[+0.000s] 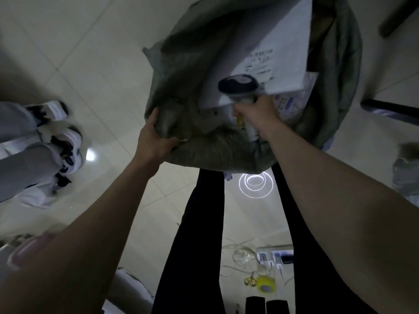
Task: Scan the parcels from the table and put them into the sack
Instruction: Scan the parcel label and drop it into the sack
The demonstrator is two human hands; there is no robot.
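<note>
The person looks straight down at a grey-green sack point(226, 150) standing open on the tiled floor point(90, 53). The left hand point(154, 141) grips the near edge of the sack's mouth, fingers curled over the bunched cloth, thumb on the outside, holding the opening wide. The right hand point(256, 114) is closed round the handle of a scanner point(238, 86), whose dark head points away from the person and sits just over the near edge of a white parcel point(267, 48). That parcel, flat and carrying a printed label, lies tilted inside the sack's mouth, beyond both hands and closer to the right one. Whether the right hand also touches the parcel cannot be told. A second parcel in clear wrapping point(292, 100) lies under the white one, just right of the right hand, also in the sack. Both forearms reach down over the person's dark trouser legs point(199, 234). At the left stand another person's white shoes point(65, 141). Near the bottom, scissors with yellow handles point(250, 281) lie beside a yellow roll point(266, 285).
</note>
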